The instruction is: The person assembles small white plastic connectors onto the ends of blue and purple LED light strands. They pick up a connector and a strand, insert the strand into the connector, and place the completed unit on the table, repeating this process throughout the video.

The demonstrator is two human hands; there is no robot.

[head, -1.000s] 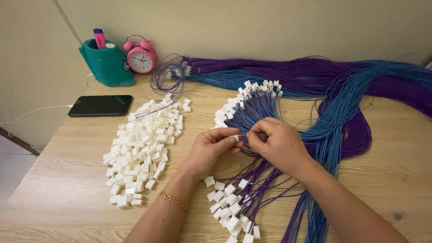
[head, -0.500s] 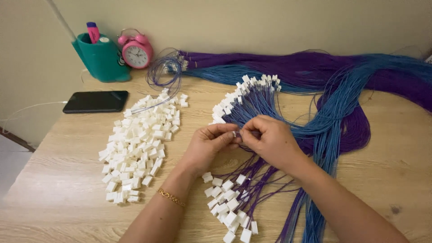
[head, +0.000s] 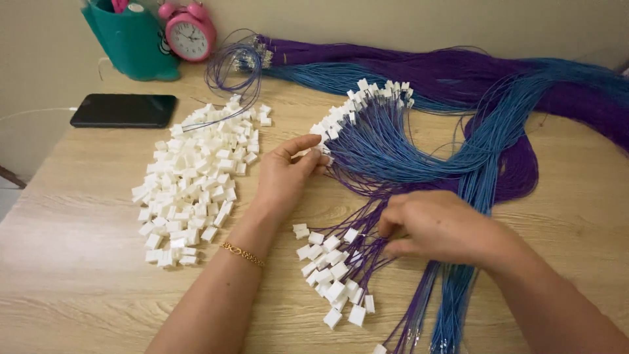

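- While the left hand (head: pixel 283 174) lies flat on the pale wooden tabletop (head: pixel 72 262), its fingers are stretched out and held close together, gripping nothing; the fingertips (head: pixel 313 145) touch the near end of the fanned row of blue and purple wires tipped with small white plastic connectors (head: pixel 367 105).
- A thin gold chain bracelet (head: pixel 243 254) sits on that wrist.
- The right hand (head: pixel 436 226) is curled, fingers bent inward and pressed down on thin purple wires; whether it actually pinches a strand, one cannot tell.
- Just left of that right hand lies a loose cluster of finished wires with white connectors on their ends (head: pixel 334 275), spread on the tabletop and trailing under the hand.
- Left of the left hand, well clear of the wires, there is a big heap of loose white plastic connector housings (head: pixel 193 180).
- Beyond that heap, at the far left, rests a black smartphone, screen dark, lying flat (head: pixel 124 109).
- Behind the phone stand a teal plastic pen holder (head: pixel 131 42) and, just right of it, a pink round alarm clock with twin bells (head: pixel 189 33).
- Right of the clock, a small coil of purple wire (head: pixel 232 69) loops on the table.
- Long bundles of blue and purple wire (head: pixel 498 85) sweep across the far right and curve back toward the right hand.
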